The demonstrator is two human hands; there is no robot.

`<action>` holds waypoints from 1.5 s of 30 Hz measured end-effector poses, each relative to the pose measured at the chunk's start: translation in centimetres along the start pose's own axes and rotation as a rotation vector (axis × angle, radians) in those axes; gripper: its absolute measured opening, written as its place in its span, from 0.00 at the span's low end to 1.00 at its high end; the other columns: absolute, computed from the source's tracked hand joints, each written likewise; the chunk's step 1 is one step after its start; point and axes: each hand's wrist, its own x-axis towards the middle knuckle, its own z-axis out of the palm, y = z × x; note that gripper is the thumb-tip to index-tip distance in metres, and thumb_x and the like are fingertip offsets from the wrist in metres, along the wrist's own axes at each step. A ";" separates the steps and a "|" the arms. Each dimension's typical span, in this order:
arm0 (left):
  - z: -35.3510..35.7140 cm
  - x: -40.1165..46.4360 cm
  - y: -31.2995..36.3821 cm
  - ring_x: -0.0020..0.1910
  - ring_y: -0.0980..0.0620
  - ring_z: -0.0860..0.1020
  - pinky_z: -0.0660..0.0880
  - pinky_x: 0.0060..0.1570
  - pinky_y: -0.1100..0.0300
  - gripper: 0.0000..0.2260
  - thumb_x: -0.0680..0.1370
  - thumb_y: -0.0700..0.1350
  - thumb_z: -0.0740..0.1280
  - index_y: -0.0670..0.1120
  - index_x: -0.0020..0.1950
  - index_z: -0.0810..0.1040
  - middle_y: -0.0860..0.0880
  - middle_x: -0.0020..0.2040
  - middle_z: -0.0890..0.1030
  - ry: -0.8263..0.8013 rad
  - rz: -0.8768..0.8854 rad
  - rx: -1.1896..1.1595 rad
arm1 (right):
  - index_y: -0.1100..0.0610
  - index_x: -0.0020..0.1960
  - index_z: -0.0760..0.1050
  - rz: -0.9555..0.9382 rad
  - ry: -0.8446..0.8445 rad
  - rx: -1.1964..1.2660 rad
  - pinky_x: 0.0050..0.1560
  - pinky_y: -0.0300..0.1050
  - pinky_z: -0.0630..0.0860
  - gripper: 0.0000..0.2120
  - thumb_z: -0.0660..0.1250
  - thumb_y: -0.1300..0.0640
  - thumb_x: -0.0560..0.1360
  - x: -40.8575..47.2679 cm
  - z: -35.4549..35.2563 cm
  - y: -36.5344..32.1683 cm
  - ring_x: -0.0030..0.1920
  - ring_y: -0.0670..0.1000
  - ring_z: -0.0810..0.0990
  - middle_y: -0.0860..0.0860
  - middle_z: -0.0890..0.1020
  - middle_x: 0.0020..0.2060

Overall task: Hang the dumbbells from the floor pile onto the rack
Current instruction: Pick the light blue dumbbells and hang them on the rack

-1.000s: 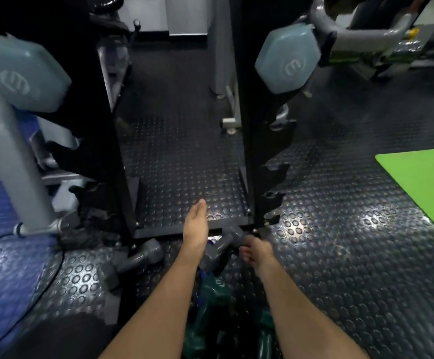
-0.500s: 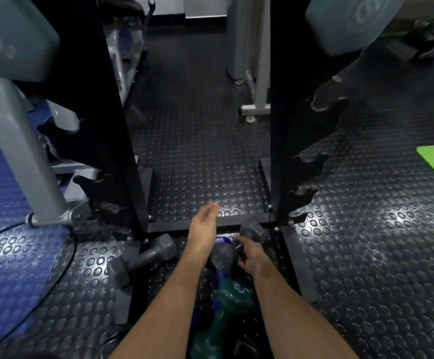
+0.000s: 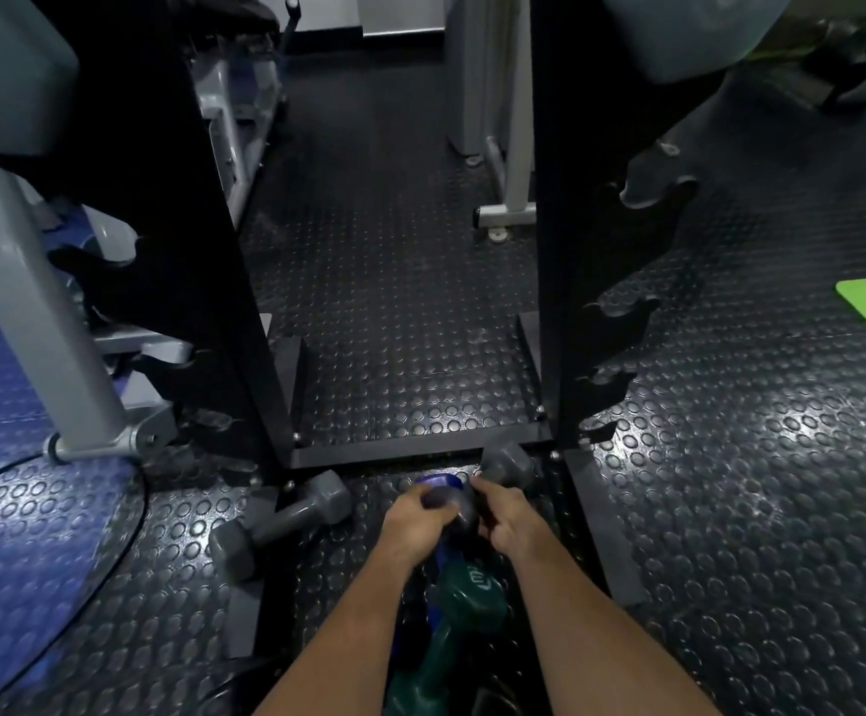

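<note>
Change: left hand point(image 3: 417, 514), flat and reaching over the pile half a second ago, has now curled down onto a dumbbell head; the view has also dipped nearer the floor.
Left hand: fingers wrapped over the near head of the grey dumbbell point(image 3: 493, 483), or perhaps the blue one under it; motion blur leaves this unsure.
Right hand point(image 3: 504, 519): closed round the handle of the grey dumbbell, between its two heads.
Pile: grey dumbbell lies on top, far head touching the rack's base bar; blue dumbbell point(image 3: 438, 483) beneath it, mostly hidden; green dumbbell point(image 3: 451, 617) nearest the person, between the forearms.
Stray: second grey dumbbell point(image 3: 281, 524) lies apart to the left, beside the rack's left foot.
Rack point(image 3: 565, 281): black, two uprights with notched cradles; the lower notches on the right upright show bare.
Handling: judged dense and rigid, small but heavy for its size; coated hex heads look matte, so likely not slippery; not fragile, though a drop would hit the dumbbells below, or fingers.
Hold: best taken at mid-handle with a full wrap; a grip on the head alone seems weaker.
Risk: lifting may roll the blue one beneath.
</note>
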 end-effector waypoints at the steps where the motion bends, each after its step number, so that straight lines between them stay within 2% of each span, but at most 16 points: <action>1: 0.4 0.2 -0.3 0.56 0.47 0.82 0.77 0.61 0.55 0.22 0.72 0.52 0.78 0.48 0.63 0.79 0.47 0.58 0.83 0.001 -0.019 -0.012 | 0.61 0.44 0.80 0.003 -0.015 -0.006 0.28 0.43 0.77 0.07 0.70 0.59 0.79 0.2 -0.2 -0.1 0.29 0.53 0.80 0.56 0.83 0.34; 3: 1.1 0.4 -0.8 0.51 0.50 0.83 0.79 0.57 0.56 0.26 0.66 0.57 0.81 0.48 0.58 0.79 0.48 0.54 0.84 0.023 -0.061 -0.051 | 0.61 0.44 0.80 0.006 -0.052 -0.038 0.29 0.43 0.78 0.07 0.70 0.60 0.79 0.5 -0.7 -0.2 0.30 0.52 0.82 0.55 0.83 0.33; 5: 1.4 0.5 -0.8 0.48 0.51 0.82 0.78 0.51 0.60 0.25 0.66 0.57 0.81 0.48 0.56 0.78 0.49 0.52 0.84 0.062 -0.085 -0.072 | 0.64 0.50 0.82 -0.010 -0.035 -0.117 0.35 0.45 0.79 0.08 0.74 0.58 0.77 0.9 -1.0 -0.6 0.36 0.54 0.83 0.56 0.84 0.37; 7: 1.7 0.8 -0.6 0.49 0.51 0.82 0.78 0.50 0.59 0.28 0.66 0.58 0.82 0.48 0.58 0.76 0.49 0.53 0.83 0.070 -0.113 -0.116 | 0.68 0.60 0.79 -0.068 0.142 -0.277 0.42 0.49 0.82 0.26 0.80 0.51 0.70 1.0 -1.2 -1.1 0.43 0.57 0.83 0.58 0.84 0.44; 8: 1.9 1.0 -0.6 0.50 0.50 0.82 0.78 0.51 0.58 0.29 0.65 0.58 0.82 0.48 0.59 0.75 0.49 0.54 0.82 0.071 -0.125 -0.133 | 0.67 0.66 0.75 -0.111 0.294 -0.411 0.50 0.52 0.82 0.36 0.82 0.47 0.67 0.8 -1.4 -1.5 0.50 0.60 0.83 0.60 0.82 0.52; 10: 2.1 1.3 -0.7 0.51 0.49 0.81 0.79 0.54 0.55 0.30 0.64 0.57 0.82 0.48 0.59 0.75 0.48 0.55 0.82 0.081 -0.130 -0.155 | 0.64 0.74 0.62 -0.250 0.462 -0.590 0.62 0.57 0.76 0.46 0.83 0.48 0.67 0.6 -2.0 -2.3 0.65 0.67 0.76 0.63 0.70 0.68; 13: 2.2 1.7 -0.9 0.50 0.48 0.82 0.81 0.56 0.50 0.31 0.62 0.58 0.82 0.49 0.58 0.76 0.48 0.54 0.82 0.086 -0.121 -0.191 | 0.57 0.82 0.55 -0.428 0.296 -0.748 0.69 0.56 0.70 0.48 0.80 0.55 0.72 1.5 -2.5 -3.8 0.74 0.65 0.69 0.61 0.64 0.77; 15: 2.3 2.0 -0.9 0.49 0.47 0.83 0.82 0.54 0.48 0.33 0.57 0.61 0.81 0.50 0.57 0.76 0.48 0.53 0.82 0.083 -0.110 -0.205 | 0.56 0.82 0.59 -0.412 0.191 -0.841 0.66 0.47 0.71 0.42 0.77 0.56 0.74 2.5 -2.5 -4.6 0.72 0.61 0.72 0.59 0.71 0.74; 17: 2.4 2.3 -1.0 0.49 0.46 0.83 0.83 0.52 0.46 0.35 0.54 0.62 0.79 0.50 0.56 0.76 0.47 0.52 0.82 0.092 -0.115 -0.233 | 0.57 0.76 0.68 -0.429 0.173 -0.894 0.62 0.43 0.71 0.32 0.76 0.56 0.76 3.0 -2.8 -4.8 0.67 0.58 0.77 0.58 0.78 0.68; 20: 2.5 2.2 -1.0 0.49 0.46 0.83 0.82 0.53 0.46 0.30 0.59 0.58 0.81 0.49 0.56 0.76 0.47 0.53 0.82 0.083 -0.108 -0.241 | 0.56 0.69 0.75 -0.449 0.215 -0.853 0.55 0.41 0.71 0.22 0.74 0.57 0.77 2.8 -3.7 -4.6 0.56 0.56 0.80 0.56 0.82 0.60; 24: 2.2 1.9 -1.3 0.49 0.47 0.83 0.83 0.53 0.47 0.24 0.64 0.53 0.82 0.50 0.54 0.77 0.48 0.52 0.83 0.052 -0.091 -0.234 | 0.58 0.59 0.75 -0.453 0.289 -0.880 0.49 0.43 0.71 0.14 0.74 0.59 0.76 1.6 -4.6 -4.3 0.48 0.54 0.78 0.56 0.82 0.54; 30: 0.7 0.9 -1.6 0.49 0.46 0.84 0.81 0.55 0.47 0.22 0.64 0.49 0.84 0.48 0.54 0.80 0.46 0.50 0.86 -0.012 -0.097 -0.280 | 0.57 0.57 0.74 -0.536 0.317 -0.874 0.49 0.45 0.72 0.16 0.75 0.58 0.73 -1.2 -5.5 -4.6 0.51 0.56 0.80 0.53 0.81 0.52; 33: 0.1 -0.2 -1.1 0.49 0.46 0.85 0.81 0.57 0.47 0.24 0.62 0.45 0.85 0.45 0.55 0.81 0.46 0.48 0.87 -0.037 -0.066 -0.277 | 0.56 0.57 0.74 -0.543 0.359 -0.849 0.55 0.49 0.77 0.17 0.76 0.57 0.72 -2.8 -6.0 -4.0 0.53 0.56 0.81 0.52 0.81 0.52; 37: -0.5 -2.5 1.6 0.44 0.49 0.86 0.82 0.44 0.59 0.20 0.65 0.40 0.84 0.45 0.53 0.81 0.44 0.50 0.86 -0.071 0.009 -0.308 | 0.54 0.54 0.74 -0.544 0.433 -0.751 0.57 0.55 0.80 0.16 0.77 0.57 0.72 -5.3 -7.4 -3.4 0.51 0.56 0.82 0.52 0.82 0.48; 42: -0.6 -5.2 5.6 0.40 0.58 0.85 0.79 0.40 0.67 0.25 0.64 0.47 0.85 0.45 0.55 0.80 0.50 0.47 0.86 -0.115 0.100 -0.311 | 0.56 0.56 0.75 -0.547 0.562 -0.595 0.52 0.47 0.75 0.16 0.77 0.55 0.73 -9.9 -8.9 -5.7 0.48 0.54 0.79 0.53 0.83 0.49; 45: -0.4 -7.0 7.6 0.47 0.55 0.86 0.82 0.52 0.56 0.33 0.57 0.58 0.86 0.48 0.57 0.81 0.52 0.48 0.87 -0.127 0.129 -0.306 | 0.54 0.57 0.77 -0.596 0.627 -0.432 0.52 0.48 0.75 0.16 0.77 0.57 0.72 -13.2 -9.2 -7.7 0.48 0.55 0.79 0.53 0.83 0.49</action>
